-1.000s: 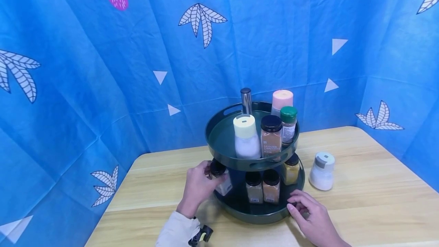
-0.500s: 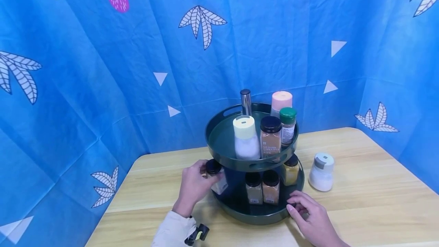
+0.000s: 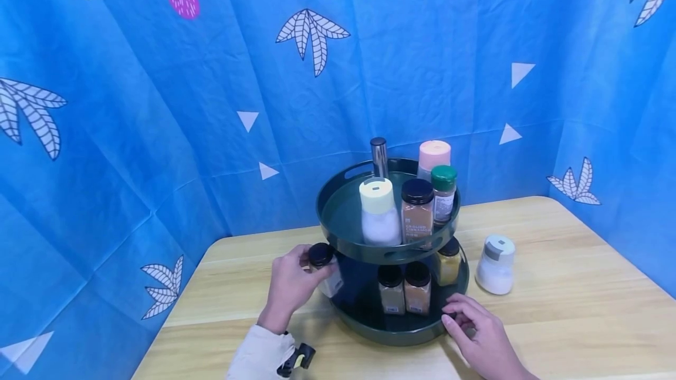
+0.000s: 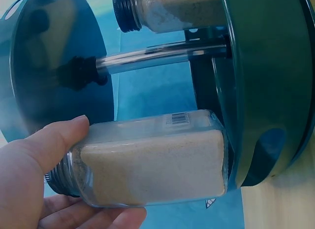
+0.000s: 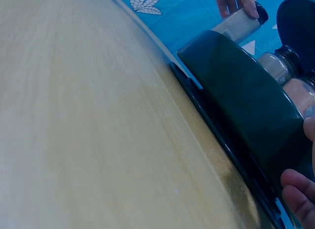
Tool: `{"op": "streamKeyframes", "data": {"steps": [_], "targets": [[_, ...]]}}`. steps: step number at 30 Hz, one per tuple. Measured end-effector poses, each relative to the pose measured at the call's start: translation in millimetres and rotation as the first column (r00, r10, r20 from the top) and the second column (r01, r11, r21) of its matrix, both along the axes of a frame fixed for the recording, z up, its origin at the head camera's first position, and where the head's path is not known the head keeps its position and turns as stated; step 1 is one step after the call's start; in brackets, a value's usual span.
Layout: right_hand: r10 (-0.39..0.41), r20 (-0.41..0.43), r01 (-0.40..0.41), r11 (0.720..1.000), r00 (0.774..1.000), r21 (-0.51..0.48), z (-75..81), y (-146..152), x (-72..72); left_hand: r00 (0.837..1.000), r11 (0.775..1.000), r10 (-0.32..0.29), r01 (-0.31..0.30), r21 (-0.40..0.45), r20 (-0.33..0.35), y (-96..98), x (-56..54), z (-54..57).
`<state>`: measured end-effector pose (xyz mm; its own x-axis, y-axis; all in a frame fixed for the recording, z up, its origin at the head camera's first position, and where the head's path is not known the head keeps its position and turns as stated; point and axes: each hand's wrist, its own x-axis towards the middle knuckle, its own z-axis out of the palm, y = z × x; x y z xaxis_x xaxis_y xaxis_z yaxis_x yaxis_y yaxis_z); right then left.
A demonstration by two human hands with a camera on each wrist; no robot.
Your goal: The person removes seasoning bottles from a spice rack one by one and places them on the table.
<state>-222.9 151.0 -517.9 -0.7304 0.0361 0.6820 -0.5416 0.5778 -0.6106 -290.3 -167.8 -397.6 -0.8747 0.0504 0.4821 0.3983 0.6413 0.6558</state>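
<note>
A clear spice jar of pale powder with a black lid (image 3: 320, 254) is in my left hand (image 3: 289, 285), thumb and fingers gripping it just below the lid. In the left wrist view the jar (image 4: 157, 162) overlaps the lower tier's rim at its base. The dark green two-tier spice rack (image 3: 391, 338) stands on the table. At its front right, my right hand (image 3: 483, 333) pinches the lower tier's rim, with fingers (image 5: 298, 192) against the outer wall. Two black-lidded jars, one greyish (image 3: 392, 295) and one orange-brown (image 3: 417, 293), stand on that tier.
A yellow spice jar (image 3: 448, 265) sits at the lower tier's right. Above are a cream-lidded shaker (image 3: 379, 216), a ground cinnamon jar (image 3: 417, 213), a green-lidded jar (image 3: 443, 192), a pink-lidded one (image 3: 434, 154) and a silver cylinder (image 3: 379, 157). Another white shaker (image 3: 495, 265) stands on the table (image 3: 570, 286).
My left hand has moved left, carrying the spice jar from over the lower tier out to its left rim. My right hand and the rack stay in place.
</note>
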Motion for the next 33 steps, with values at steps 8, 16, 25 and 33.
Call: {"op": "streamKeyframes", "data": {"steps": [8, 16, 25, 33], "targets": [[-0.015, 0.043, 0.015, 1.0, 0.999, -0.004, 3.7, 0, 2.9, 0.999, 1.0, 0.02, -0.02, 0.0, -0.026, -5.6, 0.4, 2.0], [-0.019, 0.052, 0.019, 1.0, 0.998, 0.004, 2.4, 0, 1.1, 0.999, 0.999, 0.042, -0.042, 0.01, -0.026, -10.7, 0.2, 0.7], [-0.006, 0.033, 0.006, 1.0, 0.999, -0.012, 1.1, 0, 1.1, 0.997, 0.997, 0.079, -0.078, 0.029, -0.025, -15.7, 0.2, -0.1], [0.01, -0.003, -0.01, 0.999, 1.0, -0.037, -0.6, -1, 1.1, 0.992, 0.992, 0.125, -0.125, 0.009, -0.03, -21.3, 1.5, 0.1]]}}
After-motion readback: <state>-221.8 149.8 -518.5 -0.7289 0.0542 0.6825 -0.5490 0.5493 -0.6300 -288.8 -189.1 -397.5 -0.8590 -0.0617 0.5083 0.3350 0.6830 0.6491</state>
